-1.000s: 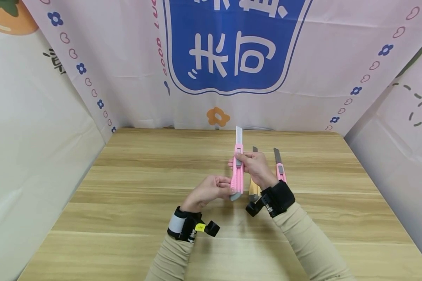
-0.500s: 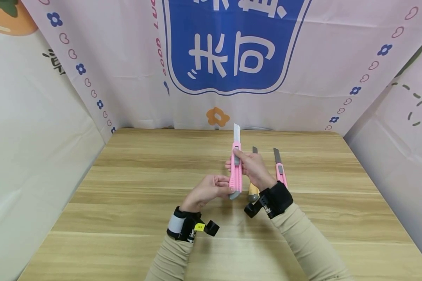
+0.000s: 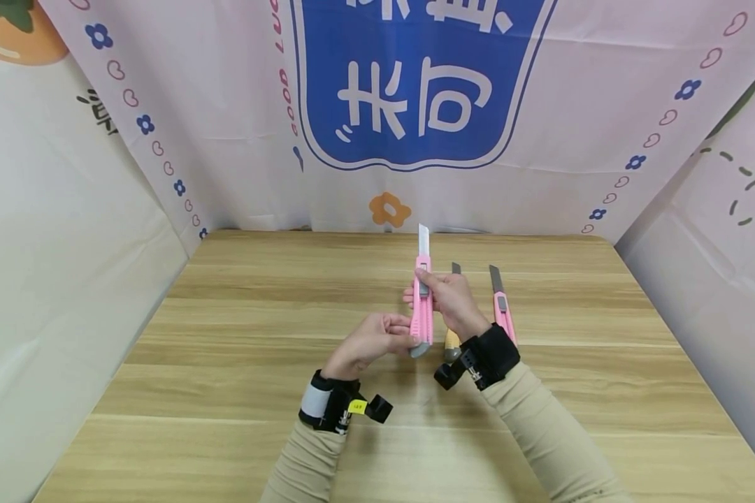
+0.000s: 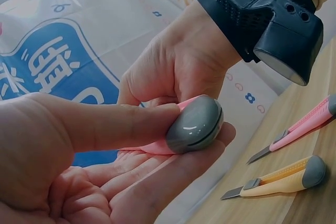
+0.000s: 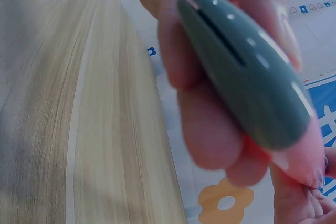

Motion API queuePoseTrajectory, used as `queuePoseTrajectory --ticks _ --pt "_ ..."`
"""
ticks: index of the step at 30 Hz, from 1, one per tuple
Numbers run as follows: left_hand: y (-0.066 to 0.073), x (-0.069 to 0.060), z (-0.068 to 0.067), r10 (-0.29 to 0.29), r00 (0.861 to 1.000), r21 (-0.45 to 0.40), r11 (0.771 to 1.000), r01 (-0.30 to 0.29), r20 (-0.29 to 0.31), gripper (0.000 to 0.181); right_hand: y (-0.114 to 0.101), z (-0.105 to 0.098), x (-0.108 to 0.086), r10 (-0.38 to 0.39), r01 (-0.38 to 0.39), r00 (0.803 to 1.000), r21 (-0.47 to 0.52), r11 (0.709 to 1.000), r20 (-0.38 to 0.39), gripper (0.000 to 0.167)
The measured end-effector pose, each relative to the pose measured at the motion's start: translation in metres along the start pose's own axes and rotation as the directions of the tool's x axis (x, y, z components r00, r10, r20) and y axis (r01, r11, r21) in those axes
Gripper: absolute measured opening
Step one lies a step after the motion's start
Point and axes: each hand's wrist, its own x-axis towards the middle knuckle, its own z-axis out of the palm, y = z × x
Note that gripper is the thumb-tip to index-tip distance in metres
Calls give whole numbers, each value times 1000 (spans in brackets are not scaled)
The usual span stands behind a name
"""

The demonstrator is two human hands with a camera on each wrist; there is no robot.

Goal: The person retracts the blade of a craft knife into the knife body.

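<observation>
while two bare hands hold it up off the table, a pink utility knife points away from the person, its metal blade out at the far end. the right hand grips the upper body from the right: its thumb lies on the front by the grey slider, and its fingers wrap behind, their tips showing on the left. the left hand pinches the grey end cap between thumb and fingers, which the left wrist view shows close up.

to do this well, i judge, the left pinch should be firm enough to stop the handle twisting, so that the right thumb alone can work the slider, pressed straight along its track. the right fingers should lie behind the handle, well below the blade, with the tip aimed away from both wrists.

just right of the raised knife, a yellow utility knife lies on the wooden table, partly hidden by the right hand; beyond it lies a second pink knife. both have bare blades, so the right forearm needs care. behind the table hangs a pale printed cloth.
</observation>
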Motion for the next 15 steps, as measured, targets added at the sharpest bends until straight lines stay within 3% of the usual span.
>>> queuePoseTrajectory --ticks 8,15 --pt "-2 0 0 -12 1000 -14 1000 12 7 38 1 0 -1 -31 30 999 29 999 33 43" --pt "0 0 1 -7 1000 -25 1000 7 13 38 -1 0 -2 -14 14 1000 27 1000 19 42"
